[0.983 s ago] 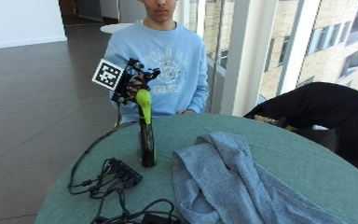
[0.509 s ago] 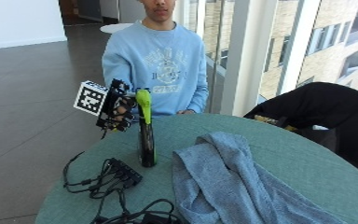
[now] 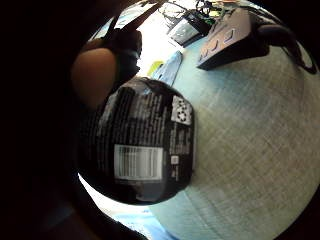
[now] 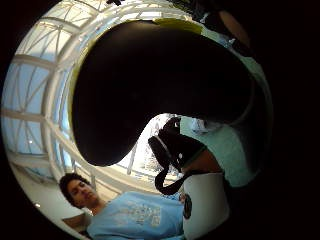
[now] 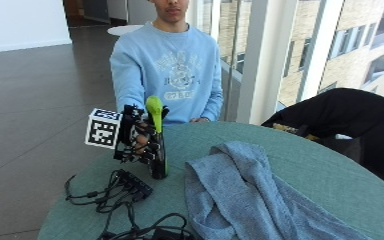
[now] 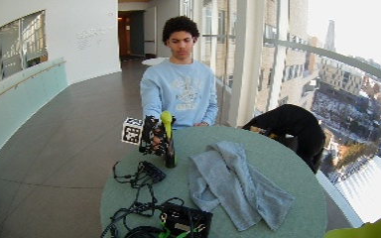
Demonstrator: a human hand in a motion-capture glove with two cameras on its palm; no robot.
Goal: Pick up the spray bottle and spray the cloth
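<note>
Bare table (image 5: 298,165) lies between the bottle (image 5: 157,145) and the cloth (image 5: 245,195). On the bottle's other side sit the hand (image 5: 139,137) and cables (image 5: 122,187).

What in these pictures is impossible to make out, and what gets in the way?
- Outside view: whether the gloved right hand actually grips the spray bottle; the glove's rig covers the fingers.
- Little-finger palm view: the bottle's label text is too small to read.
- Thumb-side palm view: the bottle's head blocks the table and the cloth.
- Outside view: the cloth's near end is cut off by the edge.
</note>
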